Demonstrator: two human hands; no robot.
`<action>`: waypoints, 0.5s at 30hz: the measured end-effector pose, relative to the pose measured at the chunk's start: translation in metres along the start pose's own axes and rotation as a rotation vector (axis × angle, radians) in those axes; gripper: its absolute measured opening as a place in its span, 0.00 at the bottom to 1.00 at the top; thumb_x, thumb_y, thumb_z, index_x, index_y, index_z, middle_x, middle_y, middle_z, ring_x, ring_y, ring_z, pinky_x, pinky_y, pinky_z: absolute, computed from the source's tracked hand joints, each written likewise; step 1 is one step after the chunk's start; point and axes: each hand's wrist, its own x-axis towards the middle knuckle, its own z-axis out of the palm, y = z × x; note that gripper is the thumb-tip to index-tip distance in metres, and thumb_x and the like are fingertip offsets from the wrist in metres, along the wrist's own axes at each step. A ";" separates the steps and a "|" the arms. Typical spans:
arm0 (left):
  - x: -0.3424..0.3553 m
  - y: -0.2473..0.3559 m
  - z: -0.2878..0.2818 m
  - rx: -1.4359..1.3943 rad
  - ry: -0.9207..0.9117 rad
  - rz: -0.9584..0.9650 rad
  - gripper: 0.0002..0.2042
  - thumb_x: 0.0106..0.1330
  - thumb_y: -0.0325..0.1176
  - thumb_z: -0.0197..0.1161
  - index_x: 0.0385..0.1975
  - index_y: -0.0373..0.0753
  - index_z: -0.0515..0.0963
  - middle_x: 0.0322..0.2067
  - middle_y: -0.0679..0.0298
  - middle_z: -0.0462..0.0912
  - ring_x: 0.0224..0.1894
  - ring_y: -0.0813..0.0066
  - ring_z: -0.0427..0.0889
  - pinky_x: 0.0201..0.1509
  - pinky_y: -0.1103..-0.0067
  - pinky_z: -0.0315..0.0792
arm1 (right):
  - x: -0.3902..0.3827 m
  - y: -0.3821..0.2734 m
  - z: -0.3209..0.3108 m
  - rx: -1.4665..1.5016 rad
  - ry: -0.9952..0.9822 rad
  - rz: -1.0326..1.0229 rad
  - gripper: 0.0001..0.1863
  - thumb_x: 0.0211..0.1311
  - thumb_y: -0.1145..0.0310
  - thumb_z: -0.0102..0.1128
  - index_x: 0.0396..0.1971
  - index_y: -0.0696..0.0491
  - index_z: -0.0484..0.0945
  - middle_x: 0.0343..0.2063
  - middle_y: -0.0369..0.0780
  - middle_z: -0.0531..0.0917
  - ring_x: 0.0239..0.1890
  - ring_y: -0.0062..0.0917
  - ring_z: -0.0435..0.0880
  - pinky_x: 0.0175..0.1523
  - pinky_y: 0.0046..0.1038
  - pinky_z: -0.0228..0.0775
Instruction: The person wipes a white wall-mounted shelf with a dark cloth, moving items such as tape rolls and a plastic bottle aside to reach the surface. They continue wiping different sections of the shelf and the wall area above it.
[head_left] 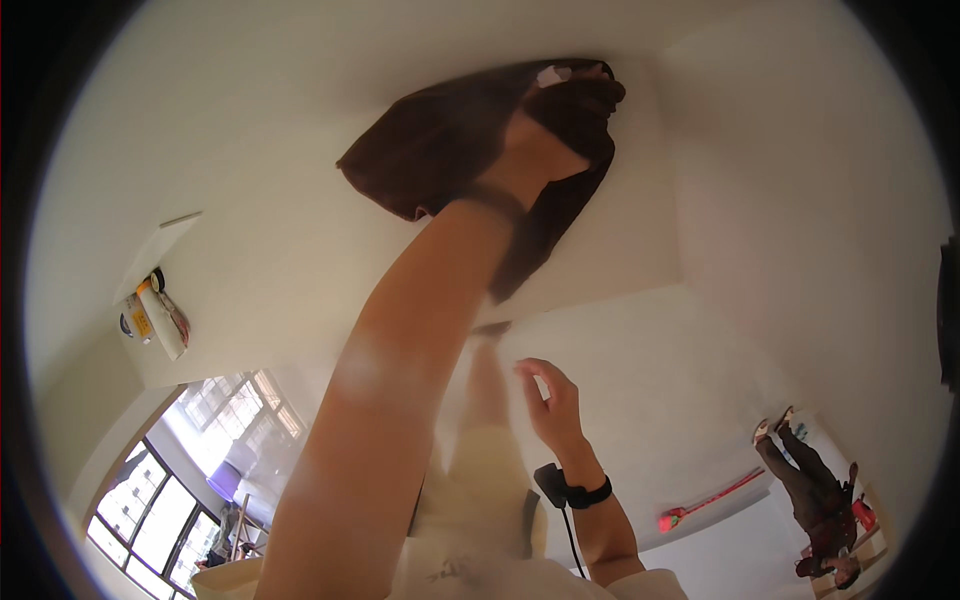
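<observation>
Head view shows the person's left hand (548, 150) raised high, pressed flat against a dark brown cloth (450, 150) that lies spread on the white surface (300, 230) overhead. The cloth sits between palm and surface, bunched over the fingers at its upper right and trailing in a loose flap below the wrist; how the fingers close under it cannot be told. Lower down, the right hand (552, 400) hangs free with fingers loosely curled and apart, holding nothing, well apart from the cloth. A black wrist strap (585, 492) with a cable circles that wrist. Another person (815, 490) stands far off at right, near a red mop (700, 505).
</observation>
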 end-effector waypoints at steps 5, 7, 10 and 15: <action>0.022 0.008 0.020 0.032 -0.147 0.012 0.21 0.58 0.25 0.47 0.53 0.46 0.73 0.59 0.70 0.71 0.63 0.72 0.66 0.66 0.76 0.60 | 0.010 0.011 -0.022 0.032 -0.008 0.056 0.06 0.63 0.77 0.52 0.37 0.59 0.78 0.35 0.42 0.84 0.39 0.27 0.83 0.46 0.25 0.73; 0.024 0.006 0.024 0.023 -0.108 0.064 0.22 0.57 0.27 0.48 0.54 0.45 0.73 0.60 0.69 0.70 0.63 0.71 0.65 0.66 0.75 0.60 | 0.011 0.014 -0.024 0.037 0.016 0.072 0.07 0.63 0.77 0.52 0.38 0.59 0.78 0.35 0.42 0.84 0.39 0.27 0.83 0.45 0.25 0.73; 0.025 -0.002 0.029 0.004 0.040 0.218 0.23 0.56 0.29 0.49 0.55 0.45 0.72 0.60 0.66 0.70 0.63 0.69 0.66 0.65 0.73 0.62 | 0.010 0.016 -0.021 0.066 0.027 0.117 0.07 0.63 0.76 0.53 0.38 0.59 0.78 0.35 0.42 0.84 0.39 0.27 0.83 0.45 0.25 0.73; 0.027 -0.011 0.040 0.135 -0.028 0.172 0.25 0.55 0.32 0.50 0.56 0.44 0.71 0.59 0.64 0.71 0.60 0.66 0.71 0.62 0.71 0.65 | 0.005 0.022 -0.003 0.054 0.073 0.056 0.07 0.63 0.74 0.54 0.37 0.59 0.78 0.37 0.42 0.84 0.40 0.27 0.83 0.42 0.23 0.73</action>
